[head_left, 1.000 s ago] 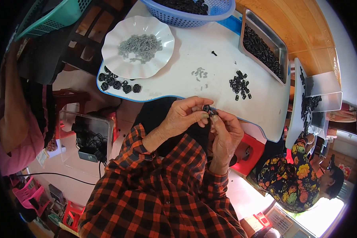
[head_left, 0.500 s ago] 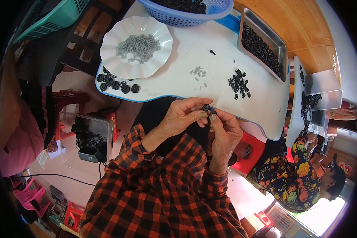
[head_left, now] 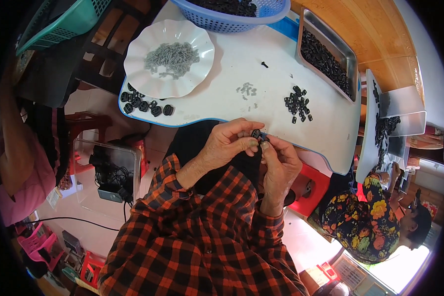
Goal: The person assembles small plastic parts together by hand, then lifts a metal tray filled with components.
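Observation:
Just off the table's near edge, my left hand [head_left: 228, 143] pinches a small black plastic part [head_left: 255, 133] between thumb and fingertips. My right hand [head_left: 280, 165] meets it there, thumb and forefinger closed on a small dark piece [head_left: 264, 138] pressed against that part; its exact kind is too small to tell. Beyond my hands lie loose grey slim pieces [head_left: 246, 90] on the white table [head_left: 222, 64]. To their right is a pile of small black parts [head_left: 297, 104]. Several rounder black parts [head_left: 143, 105] sit at the table's left edge.
A white wavy-rimmed plate [head_left: 133, 64] holds many grey pieces. Behind it stands a blue basket [head_left: 232, 24] of black parts; a metal tray [head_left: 325, 79] of black parts is at right. One co-worker in a floral shirt [head_left: 362, 219] sits right, another in pink [head_left: 29, 172] left.
My hands stay almost in place, with only slight finger movement on the small parts. At right, the co-worker's arm and head have shifted a little; the left co-worker's arm has moved down.

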A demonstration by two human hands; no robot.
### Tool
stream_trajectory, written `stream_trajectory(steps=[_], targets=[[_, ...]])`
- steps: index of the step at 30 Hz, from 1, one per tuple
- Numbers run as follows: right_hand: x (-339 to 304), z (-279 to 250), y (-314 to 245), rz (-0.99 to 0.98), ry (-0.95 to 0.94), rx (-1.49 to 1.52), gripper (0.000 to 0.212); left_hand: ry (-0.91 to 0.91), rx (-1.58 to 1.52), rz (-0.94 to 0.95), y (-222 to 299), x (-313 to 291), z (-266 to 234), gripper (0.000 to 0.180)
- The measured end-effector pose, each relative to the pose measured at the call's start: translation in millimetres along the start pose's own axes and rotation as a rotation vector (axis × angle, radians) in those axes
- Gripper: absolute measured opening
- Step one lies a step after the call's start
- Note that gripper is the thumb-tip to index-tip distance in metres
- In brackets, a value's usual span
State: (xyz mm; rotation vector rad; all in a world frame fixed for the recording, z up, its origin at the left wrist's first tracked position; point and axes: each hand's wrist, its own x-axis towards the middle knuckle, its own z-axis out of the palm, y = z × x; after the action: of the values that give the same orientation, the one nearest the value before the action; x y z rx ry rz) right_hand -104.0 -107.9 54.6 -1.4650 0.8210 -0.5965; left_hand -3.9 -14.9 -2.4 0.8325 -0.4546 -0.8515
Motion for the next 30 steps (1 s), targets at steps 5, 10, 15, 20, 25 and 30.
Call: stream_trajectory(steps=[5, 10, 15, 20, 25, 30], targets=[[0.5, 0.9, -0.5, -0.011, 0.001, -0.019, 0.014, 0.004, 0.035, -0.002, 0.7, 0.1, -0.5, 0.034], [0.8, 1.2, 0.0, -0.003, 0.003, 0.028, 0.012, -0.012, 0.023, 0.013, -1.9, 1.2, -0.3, 0.033], [0.9, 2.0, 1.1, 0.004, -0.007, 0.005, 0.012, -0.008, 0.038, 0.043, -4.4, 0.2, -2.7, 0.034], [1.9, -0.3, 3.1, -0.004, 0.007, -0.032, 0.012, -0.008, 0.055, 0.062, -4.7, 0.9, -0.1, 0.035], [1.7, 2.2, -1.8, 0.005, -0.007, -0.007, 0.012, -0.016, 0.060, 0.017, -2.8, 0.6, 1.3, 0.034], [2.6, -1.1, 0.9, 0.006, -0.018, -0.018, 0.013, -0.024, 0.064, 0.019, -4.3, 1.1, -1.1, 0.033]])
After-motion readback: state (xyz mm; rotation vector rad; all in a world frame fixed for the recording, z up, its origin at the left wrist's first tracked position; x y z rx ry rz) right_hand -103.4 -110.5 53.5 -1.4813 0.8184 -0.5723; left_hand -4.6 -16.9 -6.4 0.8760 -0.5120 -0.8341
